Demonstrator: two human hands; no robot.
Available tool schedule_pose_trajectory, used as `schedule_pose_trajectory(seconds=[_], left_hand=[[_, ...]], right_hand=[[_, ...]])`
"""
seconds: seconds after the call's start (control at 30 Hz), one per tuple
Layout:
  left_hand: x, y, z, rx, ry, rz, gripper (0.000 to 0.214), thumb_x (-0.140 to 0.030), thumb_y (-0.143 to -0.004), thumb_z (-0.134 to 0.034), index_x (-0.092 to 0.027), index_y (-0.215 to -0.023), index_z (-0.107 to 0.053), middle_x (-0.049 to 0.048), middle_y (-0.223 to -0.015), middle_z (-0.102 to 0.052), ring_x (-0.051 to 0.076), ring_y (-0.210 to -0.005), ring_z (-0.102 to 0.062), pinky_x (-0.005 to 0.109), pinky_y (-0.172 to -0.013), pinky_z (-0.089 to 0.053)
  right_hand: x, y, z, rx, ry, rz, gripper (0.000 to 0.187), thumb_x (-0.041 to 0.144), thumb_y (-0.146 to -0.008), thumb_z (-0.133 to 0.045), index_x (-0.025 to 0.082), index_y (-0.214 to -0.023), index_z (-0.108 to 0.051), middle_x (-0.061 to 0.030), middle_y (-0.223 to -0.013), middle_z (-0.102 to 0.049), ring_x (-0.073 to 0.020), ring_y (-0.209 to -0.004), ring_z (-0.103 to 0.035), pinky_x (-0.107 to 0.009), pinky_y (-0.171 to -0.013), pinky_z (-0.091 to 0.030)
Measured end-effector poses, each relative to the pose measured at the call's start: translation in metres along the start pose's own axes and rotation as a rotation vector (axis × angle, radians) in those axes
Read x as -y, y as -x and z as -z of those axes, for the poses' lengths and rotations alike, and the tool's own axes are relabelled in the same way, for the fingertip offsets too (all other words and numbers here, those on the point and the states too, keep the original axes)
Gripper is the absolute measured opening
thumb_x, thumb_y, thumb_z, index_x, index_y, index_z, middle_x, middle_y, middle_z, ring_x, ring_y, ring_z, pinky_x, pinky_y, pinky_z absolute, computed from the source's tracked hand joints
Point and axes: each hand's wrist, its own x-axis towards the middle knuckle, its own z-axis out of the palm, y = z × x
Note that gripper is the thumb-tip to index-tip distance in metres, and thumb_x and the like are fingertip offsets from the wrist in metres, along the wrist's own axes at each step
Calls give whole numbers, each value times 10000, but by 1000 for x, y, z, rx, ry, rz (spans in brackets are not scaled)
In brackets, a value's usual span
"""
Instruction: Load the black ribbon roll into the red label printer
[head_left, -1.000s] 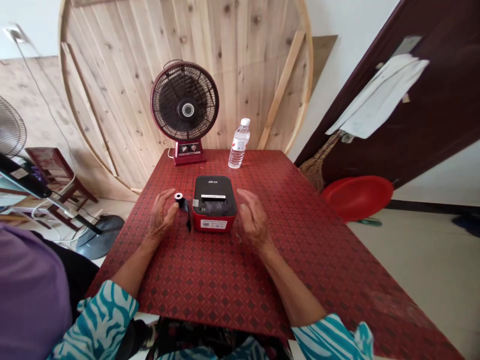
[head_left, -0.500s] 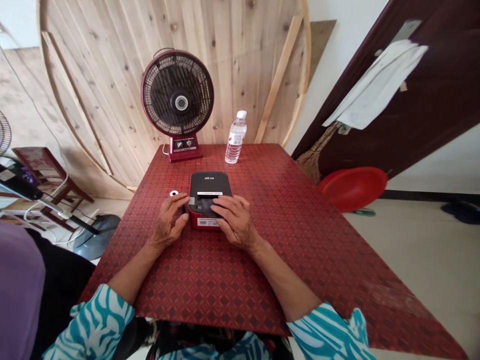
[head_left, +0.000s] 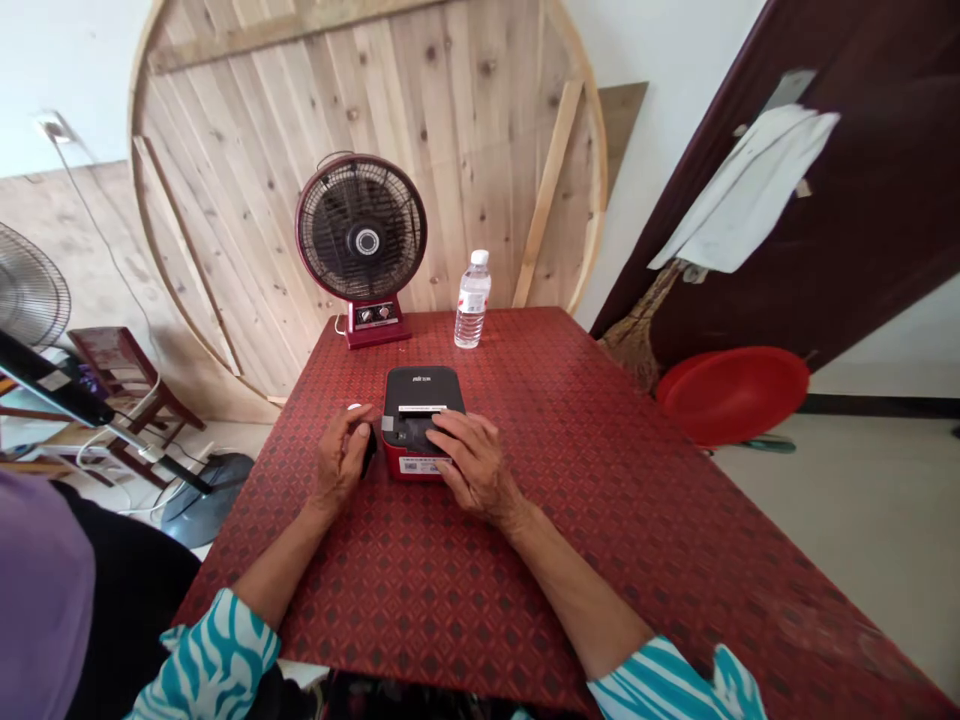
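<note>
A small red-and-black label printer (head_left: 424,388) sits on the table, with a white strip across its top and a printed sticker on its front. My right hand (head_left: 476,460) rests over its right side, fingers spread and fingertips on the black lid. Just left of the printer is my left hand (head_left: 341,460), thumb and forefinger a little apart, the other fingers curled. A dark object (head_left: 369,452) shows between this hand and the printer; its kind is unclear. Behind the left fingertips a small white roll (head_left: 354,407) is mostly hidden.
On the red patterned table (head_left: 480,580) stand a maroon fan (head_left: 366,240) and a water bottle (head_left: 471,300) at the back. A person in purple (head_left: 45,590) is at the left, near a floor fan (head_left: 30,290). Red basins (head_left: 739,395) and a broom (head_left: 637,335) are at the right.
My left hand has drawn off the printer's left edge and curled slightly. My right hand stays on the lid. The camera view has tilted up a little.
</note>
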Motion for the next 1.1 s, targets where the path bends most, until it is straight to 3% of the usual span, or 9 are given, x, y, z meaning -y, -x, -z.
schedule_pose_trajectory(seconds=[0.1, 0.17, 0.23, 0.53, 0.77, 0.97, 1.1], left_hand=[[-9, -17, -2, 69, 185, 305, 376, -425, -839, -506, -163, -1103, -560, -16, -642, -587, 82, -475, -498, 196, -463, -391], [-17, -29, -1, 206, 240, 436, 426, -410, -782, -573, -142, -1112, -539, -78, -498, -487, 55, -354, -375, 175, -376, -272], [-23, -38, 3, 317, 258, 506, 471, -360, -732, -623, -133, -1132, -523, -97, -471, -471, 49, -331, -357, 170, -361, -240], [-17, -46, 12, 458, 341, 673, 631, -338, -663, -687, -115, -1211, -468, -72, -523, -540, 35, -310, -359, 171, -336, -168], [-17, -53, 14, 540, 382, 720, 747, -319, -628, -733, -96, -1267, -416, -63, -542, -541, 26, -315, -338, 171, -330, -153], [-10, -53, 12, 620, 469, 813, 655, -290, -651, -730, -110, -1221, -462, -64, -533, -523, 6, -294, -264, 172, -326, -83], [-9, -51, 10, 583, 463, 810, 705, -289, -640, -743, -101, -1249, -442, -63, -539, -535, 0, -295, -257, 178, -330, -85]], right_hand=[[1, -1, 2, -25, -6, 9, 363, 255, -869, -444, 237, -1221, -529, -103, -1231, -591, -250, -1199, -518, -464, -981, -384], [1, -2, 4, -47, -15, 11, 377, 250, -870, -438, 226, -1239, -513, -115, -1238, -579, -255, -1203, -512, -465, -976, -394], [1, -1, 4, -81, -31, -8, 401, 246, -873, -426, 215, -1269, -484, -124, -1256, -560, -262, -1221, -492, -470, -983, -390], [-25, 14, -11, -295, -142, -382, 365, 253, -927, -318, 211, -1234, -509, -113, -1200, -575, -227, -1157, -517, -468, -985, -407], [-36, 22, -21, -300, -256, -563, 365, 346, -939, -316, 201, -1165, -563, -111, -1158, -608, -216, -1113, -550, -450, -978, -429], [-38, 27, -22, -321, -337, -693, 394, 420, -929, -326, 208, -1148, -576, -108, -1161, -611, -222, -1104, -559, -466, -990, -412], [-40, 29, -20, -336, -359, -748, 413, 459, -920, -336, 209, -1137, -583, -104, -1170, -618, -224, -1114, -557, -469, -1000, -400]])
